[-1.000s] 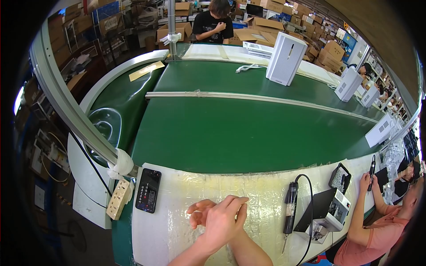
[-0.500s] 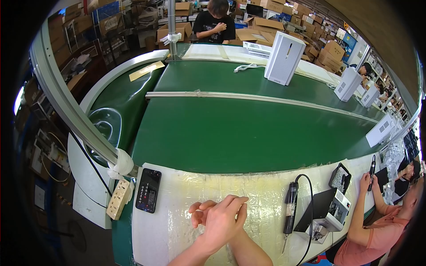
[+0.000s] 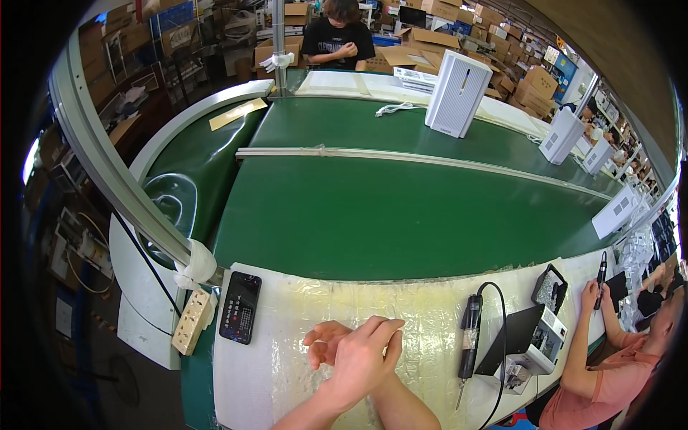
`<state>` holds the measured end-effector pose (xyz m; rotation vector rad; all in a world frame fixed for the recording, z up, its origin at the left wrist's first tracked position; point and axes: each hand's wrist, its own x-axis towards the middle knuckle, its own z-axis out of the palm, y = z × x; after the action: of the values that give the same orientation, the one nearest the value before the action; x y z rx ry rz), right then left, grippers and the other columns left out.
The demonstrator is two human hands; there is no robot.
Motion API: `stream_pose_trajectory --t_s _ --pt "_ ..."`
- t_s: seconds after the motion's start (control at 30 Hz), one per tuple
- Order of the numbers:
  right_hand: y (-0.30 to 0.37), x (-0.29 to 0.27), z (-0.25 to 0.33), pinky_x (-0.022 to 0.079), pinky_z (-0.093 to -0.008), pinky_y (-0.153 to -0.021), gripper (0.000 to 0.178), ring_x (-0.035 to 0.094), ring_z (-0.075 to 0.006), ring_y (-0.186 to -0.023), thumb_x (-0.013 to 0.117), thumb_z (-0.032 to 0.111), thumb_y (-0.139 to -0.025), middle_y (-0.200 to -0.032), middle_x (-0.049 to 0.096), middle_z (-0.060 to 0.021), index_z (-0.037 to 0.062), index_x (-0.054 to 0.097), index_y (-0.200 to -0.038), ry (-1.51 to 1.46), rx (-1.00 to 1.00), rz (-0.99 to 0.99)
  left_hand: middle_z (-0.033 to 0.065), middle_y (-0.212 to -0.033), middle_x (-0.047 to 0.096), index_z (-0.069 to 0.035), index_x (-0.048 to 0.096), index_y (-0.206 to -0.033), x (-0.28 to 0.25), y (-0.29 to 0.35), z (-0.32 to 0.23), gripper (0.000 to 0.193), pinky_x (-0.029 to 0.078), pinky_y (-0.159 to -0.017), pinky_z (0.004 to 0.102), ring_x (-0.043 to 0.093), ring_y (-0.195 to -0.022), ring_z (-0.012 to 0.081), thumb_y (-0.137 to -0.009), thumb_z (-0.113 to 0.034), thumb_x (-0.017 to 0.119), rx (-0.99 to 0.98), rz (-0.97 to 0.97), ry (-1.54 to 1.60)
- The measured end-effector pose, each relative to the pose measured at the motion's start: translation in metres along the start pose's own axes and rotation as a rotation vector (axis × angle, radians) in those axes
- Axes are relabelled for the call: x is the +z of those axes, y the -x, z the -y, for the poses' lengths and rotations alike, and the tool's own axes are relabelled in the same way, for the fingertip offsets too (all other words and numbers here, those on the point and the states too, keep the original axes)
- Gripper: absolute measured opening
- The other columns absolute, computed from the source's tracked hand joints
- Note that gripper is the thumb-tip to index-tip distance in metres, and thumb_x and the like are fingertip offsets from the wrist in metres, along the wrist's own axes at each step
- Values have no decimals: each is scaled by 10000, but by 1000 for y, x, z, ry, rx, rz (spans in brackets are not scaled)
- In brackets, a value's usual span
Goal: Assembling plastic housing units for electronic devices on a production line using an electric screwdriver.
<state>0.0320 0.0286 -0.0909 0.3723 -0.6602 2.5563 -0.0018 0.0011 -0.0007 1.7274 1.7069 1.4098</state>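
Note:
Both my hands rest over the plastic-covered near table, with the wrists crossed. My left hand (image 3: 362, 358) lies on top, back upward, fingers stretched loosely to the right and thumb apart. Behind it, my right hand (image 3: 326, 342) points left with loosely bent, parted fingers; its palm and wrist are partly hidden. I see nothing held in either hand. To the left of them lies a black phone (image 3: 240, 308), its screen lit. On the right lies a black electric screwdriver (image 3: 469, 337) with a cable, its bit toward the near edge.
A power strip (image 3: 190, 322) sits left of the phone. Right of the screwdriver are an open bin of small parts (image 3: 548, 290) and a white box (image 3: 541, 351). Green conveyor belts (image 3: 401, 208) carry white louvred appliances (image 3: 459, 93). One co-worker (image 3: 602, 380) sits right; another (image 3: 340, 39) stands across.
My hands stay almost still, crossed as before. Across the belts, the co-worker in black has lowered the head and shifted slightly left.

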Motion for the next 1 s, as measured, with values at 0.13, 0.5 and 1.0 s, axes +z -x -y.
stream_pose_trajectory --t_s 0.13,0.5,1.0 --pt "0 -2 1 420 -343 -797 497 518 -221 -923 468 421 -931 -1276 465 -105 175 411 -1358 10 8 21 97 -808 626 -38 643 -934 0 0 0 148 509 -587 335 631 -639 264 -788 -37 622 -1 3 3" --pt "-1 0 1 424 -356 -799 534 520 -233 -940 448 453 -928 -1292 456 -120 157 398 -1370 -4 -18 33 89 -827 623 -50 638 -952 -2 -1 0 167 511 -585 337 631 -644 258 -785 -50 626 37 25 -40" --pt "0 -1 -1 437 -353 -805 546 536 -253 -909 471 494 -903 -1258 503 -107 147 451 -1324 9 -58 -39 83 -830 619 -52 637 -938 -2 -2 1 146 510 -602 342 633 -660 257 -793 -66 624 76 6 -65"
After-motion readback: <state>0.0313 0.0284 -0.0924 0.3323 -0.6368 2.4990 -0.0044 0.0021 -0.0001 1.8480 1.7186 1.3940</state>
